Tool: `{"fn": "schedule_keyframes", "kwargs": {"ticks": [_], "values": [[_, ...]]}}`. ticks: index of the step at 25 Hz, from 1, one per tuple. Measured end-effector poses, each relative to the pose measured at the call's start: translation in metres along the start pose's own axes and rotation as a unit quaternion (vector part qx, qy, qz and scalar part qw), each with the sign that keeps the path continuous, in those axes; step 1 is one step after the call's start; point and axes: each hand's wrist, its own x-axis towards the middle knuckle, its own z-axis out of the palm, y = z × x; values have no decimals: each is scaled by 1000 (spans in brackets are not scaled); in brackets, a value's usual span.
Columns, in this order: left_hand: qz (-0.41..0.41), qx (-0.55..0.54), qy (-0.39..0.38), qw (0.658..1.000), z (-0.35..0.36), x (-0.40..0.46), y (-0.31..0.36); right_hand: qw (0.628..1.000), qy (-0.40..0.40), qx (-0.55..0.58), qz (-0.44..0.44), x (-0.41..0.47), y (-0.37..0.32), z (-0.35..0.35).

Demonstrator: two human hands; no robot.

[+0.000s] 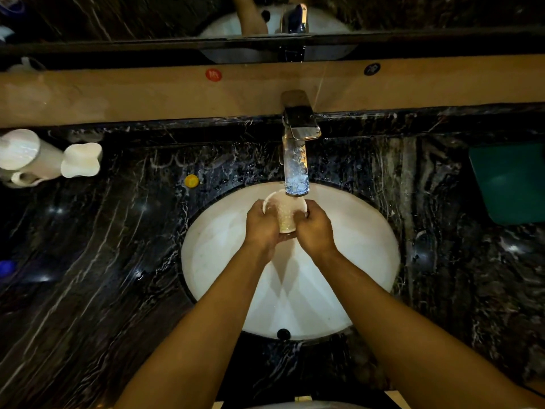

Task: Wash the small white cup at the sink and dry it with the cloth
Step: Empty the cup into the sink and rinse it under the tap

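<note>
Both my forearms reach out from the bottom of the view over the white oval sink [224,290], which is set into a dark, white-veined marble bench [97,261]. My left hand [261,227] and right hand [314,230] meet above the basin, each with its fingers curled round the small white cup [284,211]. I hold the cup tipped on its side between them, its open mouth turned up and away toward the chrome tap [296,154], just below the spout, with speckles on its wall. Whether water is running I cannot tell. On the bench, a folded green cloth [510,181] lies well apart at far right; white containers [44,156] stand at far left, and a small yellow cap [191,180] sits near the sink's rim. A tan ledge [118,93] runs behind the tap.
</note>
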Motion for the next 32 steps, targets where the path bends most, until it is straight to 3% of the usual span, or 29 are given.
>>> {"fn": "schedule_keyframes", "kwargs": {"ticks": [4, 6, 9, 13, 15, 18, 21, 27, 32], "values": [[20, 84, -132, 988, -20, -3, 11, 988, 30, -128, -82, 10, -4, -19], [24, 104, -162, 981, -27, 0, 16, 978, 21, -186, -96, 11, -9, -20], [59, 123, -74, 988, -24, 5, 13, 978, -27, -187, -85, 9, -12, -15], [74, 49, 35, 995, -10, 7, 3, 997, -77, 21, -16, -5, -8, 0], [50, -1, 33, 998, -5, 5, 3, 997, -49, 56, 11, -6, -8, 2], [45, 7, -31, 999, -8, 4, 3, 1000, 11, -6, 28, 4, -11, -7], [48, 40, -93, 994, -17, 5, -1, 996, -31, -77, 42, 13, -14, -15], [86, 15, 44, 995, -12, 7, -3, 991, -95, 91, 40, -8, -7, -2], [119, 50, 8, 992, -15, -1, -5, 996, -66, 31, 50, -4, -11, -5]]}}
